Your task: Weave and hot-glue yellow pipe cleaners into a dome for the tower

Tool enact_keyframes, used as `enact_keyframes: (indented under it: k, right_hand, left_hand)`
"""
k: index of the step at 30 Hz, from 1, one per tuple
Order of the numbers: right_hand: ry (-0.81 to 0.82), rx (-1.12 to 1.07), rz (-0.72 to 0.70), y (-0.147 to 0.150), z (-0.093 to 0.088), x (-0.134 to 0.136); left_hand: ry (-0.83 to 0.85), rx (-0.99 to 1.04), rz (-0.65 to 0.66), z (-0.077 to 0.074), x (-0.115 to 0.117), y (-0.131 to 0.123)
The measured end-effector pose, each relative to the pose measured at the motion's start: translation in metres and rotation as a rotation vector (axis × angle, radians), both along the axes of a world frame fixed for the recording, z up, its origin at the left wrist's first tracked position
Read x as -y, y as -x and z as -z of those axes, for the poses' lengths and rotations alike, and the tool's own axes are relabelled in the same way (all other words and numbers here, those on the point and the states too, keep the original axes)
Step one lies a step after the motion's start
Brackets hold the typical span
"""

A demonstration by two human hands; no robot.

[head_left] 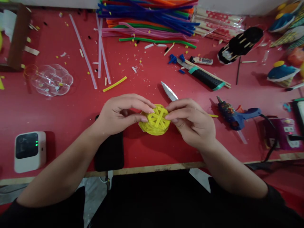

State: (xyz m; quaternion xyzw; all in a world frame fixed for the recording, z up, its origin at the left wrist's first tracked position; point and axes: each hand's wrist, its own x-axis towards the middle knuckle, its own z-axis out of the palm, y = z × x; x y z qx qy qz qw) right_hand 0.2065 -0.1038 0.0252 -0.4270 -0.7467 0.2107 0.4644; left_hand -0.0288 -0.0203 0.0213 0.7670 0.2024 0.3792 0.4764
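Note:
Between my two hands is a round yellow piece [156,122] made of pipe-cleaner strips, with strips crossing over its top. My left hand [124,112] pinches its left rim with thumb and fingers. On the right side, my right hand [193,122] grips the edge with bent fingertips. A pair of scissors or a similar pointed metal blade [169,91] juts out just beyond my right hand; its rear part is hidden by that hand. One short yellow pipe-cleaner piece [115,84] lies beyond my left hand.
Coloured pipe cleaners [152,19] are heaped at the back. To the right lie a glue gun [237,115] and a utility knife [205,77]. Left are glue sticks [83,50], a clear flower-shaped tray [53,79] and a white device [30,152]. A black phone [109,153] lies under my left wrist.

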Motion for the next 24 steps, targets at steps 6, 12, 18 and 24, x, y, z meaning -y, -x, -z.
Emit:
enact_keyframes:
  k: [6, 12, 18, 24]
  right_hand:
    - [0.010, -0.046, -0.038, -0.001, 0.002, -0.002]
    - [-0.003, -0.061, -0.023, 0.000, 0.004, -0.002]
    - [0.014, -0.034, 0.039, 0.001, 0.002, -0.001]
    - [0.003, -0.013, 0.062, -0.001, 0.000, -0.001]
  left_hand:
    - [0.125, 0.076, 0.046, 0.005, -0.001, -0.003]
    - [0.045, 0.039, 0.016, 0.004, 0.002, -0.003]
    - [-0.002, 0.010, -0.078, 0.006, 0.005, -0.006]
    - [-0.069, -0.006, -0.291, 0.005, 0.011, -0.008]
